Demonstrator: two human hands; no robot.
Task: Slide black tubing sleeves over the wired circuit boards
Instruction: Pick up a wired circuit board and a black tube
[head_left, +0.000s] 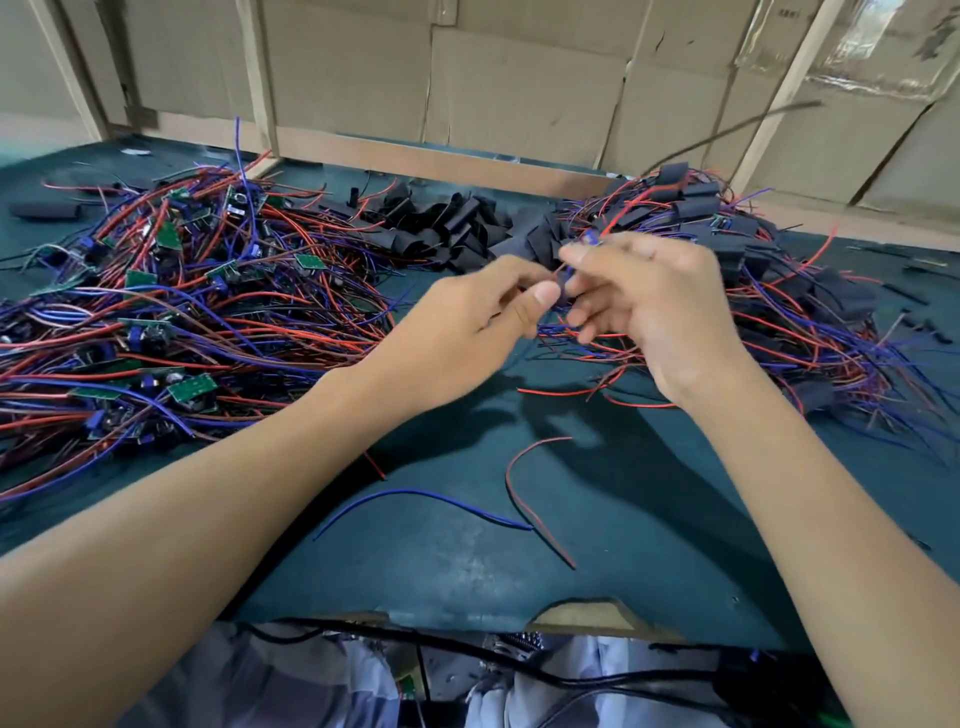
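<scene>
Cardboard walls back a green bench (597, 545). Left hand (457, 332) and right hand (654, 306) pinch one black sleeve (558, 291) and its wires mid-air between the piles. Blurred fingers hide the board; loose wires could snag, jamming the sleeve.

Both forearms are showing bare from elbow to wrist, with no sleeve, watch or ring in view on the left hand (457, 332) or the right hand (654, 312). The nails are looking short and unpainted. At the bottom edge the person is wearing a pale, greyish-white garment (545, 691) that is lying in soft folds. A black cable (550, 674) is running across it from side to side.
</scene>
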